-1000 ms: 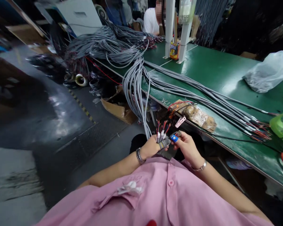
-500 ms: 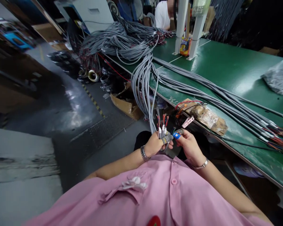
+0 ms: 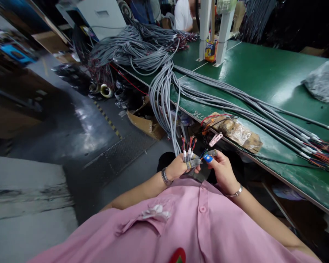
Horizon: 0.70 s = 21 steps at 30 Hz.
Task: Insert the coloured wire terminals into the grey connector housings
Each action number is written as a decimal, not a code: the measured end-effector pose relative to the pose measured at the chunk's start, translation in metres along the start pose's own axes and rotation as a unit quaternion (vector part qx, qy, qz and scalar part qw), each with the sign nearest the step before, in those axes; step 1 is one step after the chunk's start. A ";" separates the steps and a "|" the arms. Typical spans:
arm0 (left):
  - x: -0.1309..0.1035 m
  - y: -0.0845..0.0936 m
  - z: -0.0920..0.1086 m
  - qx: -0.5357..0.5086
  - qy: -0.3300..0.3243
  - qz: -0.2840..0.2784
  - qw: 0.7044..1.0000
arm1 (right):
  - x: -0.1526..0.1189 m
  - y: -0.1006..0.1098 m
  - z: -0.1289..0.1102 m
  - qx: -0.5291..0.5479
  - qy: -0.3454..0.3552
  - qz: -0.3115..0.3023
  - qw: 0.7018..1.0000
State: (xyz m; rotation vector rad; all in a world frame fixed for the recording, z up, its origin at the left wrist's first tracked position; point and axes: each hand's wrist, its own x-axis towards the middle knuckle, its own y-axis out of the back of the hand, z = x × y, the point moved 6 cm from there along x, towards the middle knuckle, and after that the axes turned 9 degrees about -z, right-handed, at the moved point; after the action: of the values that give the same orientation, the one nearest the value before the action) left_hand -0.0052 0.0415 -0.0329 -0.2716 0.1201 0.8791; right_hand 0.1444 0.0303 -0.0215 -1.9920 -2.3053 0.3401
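Observation:
My left hand [image 3: 180, 167], with a grey finger cot on its thumb, is closed around several grey cables [image 3: 184, 156]. Their white-banded ends point up and fan out into thin red, blue and dark wires [image 3: 191, 141]. Just to the right, my right hand [image 3: 221, 168] pinches the thin coloured wires of one cable end between thumb and forefinger. Blue tape wraps that thumb, and a grey cot covers the forefinger. From the held ends, the cables loop up to the table's edge.
Bundled grey cables [image 3: 142, 47] heap on the green table [image 3: 263, 69], and more lie along it to stripped ends at right. A wrapped wooden block [image 3: 239, 136] and a pink clip [image 3: 215, 139] sit at the near edge. Beneath is a cardboard box [image 3: 145, 122]. Another person [image 3: 182, 16] is behind.
My right hand has drawn slightly away from the left, and the coloured wires between them show more. The whole view has shifted a little.

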 end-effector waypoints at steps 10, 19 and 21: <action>0.004 -0.006 0.001 0.013 0.012 -0.004 1.000 | -0.010 0.012 -0.003 0.012 0.005 -0.028 1.000; -0.001 -0.020 0.009 0.071 -0.047 0.050 0.995 | -0.017 0.008 0.002 0.008 -0.051 -0.015 0.999; -0.003 -0.021 0.009 0.086 -0.058 0.052 0.993 | -0.020 0.012 0.008 0.035 -0.072 0.001 0.997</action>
State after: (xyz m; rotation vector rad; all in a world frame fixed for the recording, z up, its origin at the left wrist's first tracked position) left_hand 0.0093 0.0287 -0.0195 -0.0537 0.1022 0.9798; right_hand 0.1571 0.0116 -0.0296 -1.9993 -2.3366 0.5742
